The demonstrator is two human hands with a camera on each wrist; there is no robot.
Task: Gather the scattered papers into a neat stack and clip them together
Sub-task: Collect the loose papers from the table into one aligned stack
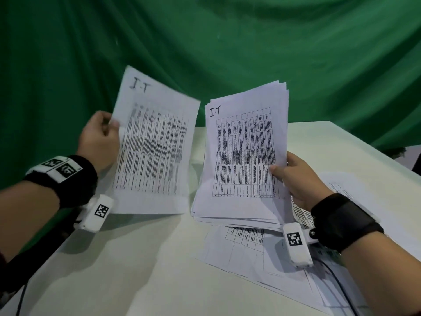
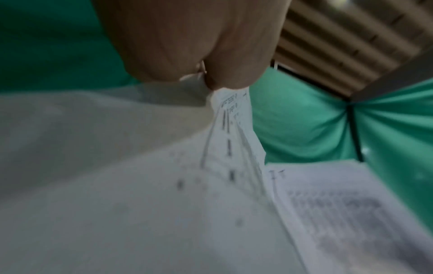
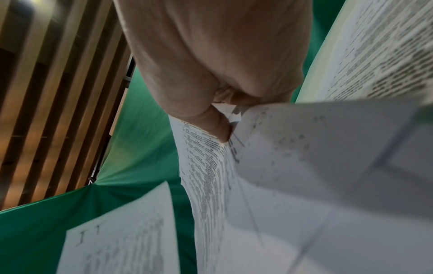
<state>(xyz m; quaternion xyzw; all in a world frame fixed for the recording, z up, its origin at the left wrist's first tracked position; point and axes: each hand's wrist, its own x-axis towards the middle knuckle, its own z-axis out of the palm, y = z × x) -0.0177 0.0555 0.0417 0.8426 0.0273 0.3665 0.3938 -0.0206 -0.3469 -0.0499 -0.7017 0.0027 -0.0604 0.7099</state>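
Observation:
My left hand (image 1: 100, 137) pinches the left edge of a single printed sheet (image 1: 155, 144) marked "I-T", held up tilted above the table. In the left wrist view the fingers (image 2: 225, 61) pinch that sheet (image 2: 234, 129) at its edge. My right hand (image 1: 296, 179) grips the right edge of a thick, uneven stack of papers (image 1: 243, 156), its bottom edges resting near the table. The right wrist view shows the thumb (image 3: 211, 122) pressed on the stack (image 3: 211, 176). More loose sheets (image 1: 250, 249) lie flat under and beside the stack. No clip is visible.
The white table (image 1: 127, 270) has bare surface at the front left. A green cloth backdrop (image 1: 205, 42) hangs behind it. The table's left edge runs diagonally near my left forearm. A thin cable (image 1: 341, 288) crosses the loose sheets at the right.

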